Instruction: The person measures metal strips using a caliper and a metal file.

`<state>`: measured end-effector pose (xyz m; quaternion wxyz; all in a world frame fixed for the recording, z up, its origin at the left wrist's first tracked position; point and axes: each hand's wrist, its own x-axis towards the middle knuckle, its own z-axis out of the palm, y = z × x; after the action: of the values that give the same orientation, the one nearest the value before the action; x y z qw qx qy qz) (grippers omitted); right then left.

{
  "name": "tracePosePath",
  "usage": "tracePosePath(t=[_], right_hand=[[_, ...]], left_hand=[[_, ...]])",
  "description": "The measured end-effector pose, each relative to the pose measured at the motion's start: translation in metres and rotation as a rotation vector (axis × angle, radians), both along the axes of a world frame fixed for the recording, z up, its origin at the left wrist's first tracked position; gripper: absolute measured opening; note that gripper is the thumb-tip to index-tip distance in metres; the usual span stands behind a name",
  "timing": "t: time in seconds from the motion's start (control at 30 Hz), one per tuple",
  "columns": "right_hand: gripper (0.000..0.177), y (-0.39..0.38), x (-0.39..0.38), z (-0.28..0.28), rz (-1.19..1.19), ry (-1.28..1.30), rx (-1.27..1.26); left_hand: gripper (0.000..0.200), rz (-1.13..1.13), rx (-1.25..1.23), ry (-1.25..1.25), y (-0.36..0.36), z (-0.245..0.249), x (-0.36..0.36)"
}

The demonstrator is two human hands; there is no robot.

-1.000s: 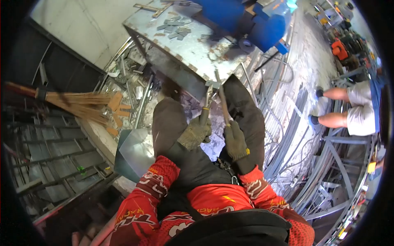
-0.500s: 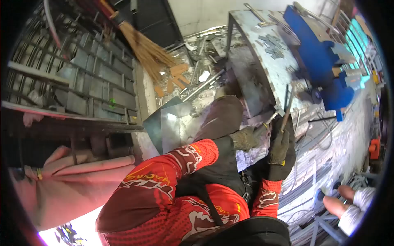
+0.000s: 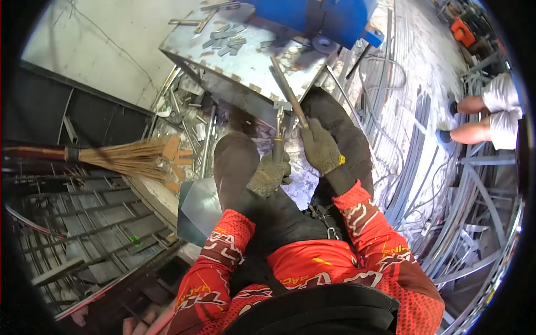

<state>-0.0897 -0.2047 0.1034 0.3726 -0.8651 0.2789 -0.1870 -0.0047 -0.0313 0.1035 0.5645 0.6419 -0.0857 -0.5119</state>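
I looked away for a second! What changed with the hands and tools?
The right hand moved up toward the table, and its wooden-handled tool now reaches over it. The left hand still grips the pliers, clamped on the small metal piece at the table edge.

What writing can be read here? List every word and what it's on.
"RAC": yellow letters, upside down, on the red jersey front; the rest is lost in folds.
Yellow lettering on the left sleeve and right sleeve: too creased to read.
No text shows on the pliers, hammer or bench.
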Motion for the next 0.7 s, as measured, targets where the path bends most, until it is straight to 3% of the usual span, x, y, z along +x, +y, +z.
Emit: tracePosePath(t=[0.2, 0.3, 0.37, 0.5, 0.6, 0.67, 0.7], right_hand=[[0.033, 0.040, -0.086, 0.006, -0.070, 0.162, 0.249], [0.035, 0.035, -0.087, 0.013, -0.083, -0.043, 0.348], [0.033, 0.027, -0.074, -0.003, -0.215, -0.134, 0.434], [0.034, 0.016, -0.074, -0.014, -0.224, -0.134, 0.464], [0.029, 0.016, -0.072, -0.015, -0.217, -0.261, 0.612], [0.029, 0.020, -0.071, -0.012, -0.211, -0.269, 0.593], [0.030, 0.023, -0.072, -0.011, -0.205, -0.270, 0.572]], left_hand=[[0.024, 0.032, -0.068, 0.052, 0.002, -0.009, 0.002], [0.023, 0.027, -0.099, 0.032, 0.004, -0.006, 0.002], [0.022, 0.080, -0.085, 0.066, 0.005, 0.003, 0.003], [0.020, 0.056, -0.043, -0.011, 0.011, 0.017, 0.002], [0.021, 0.054, 0.014, -0.134, 0.017, 0.024, 0.004], [0.027, -0.043, -0.037, -0.738, 0.023, 0.021, 0.017], [0.027, -0.052, -0.034, -0.742, 0.025, 0.032, 0.021]])
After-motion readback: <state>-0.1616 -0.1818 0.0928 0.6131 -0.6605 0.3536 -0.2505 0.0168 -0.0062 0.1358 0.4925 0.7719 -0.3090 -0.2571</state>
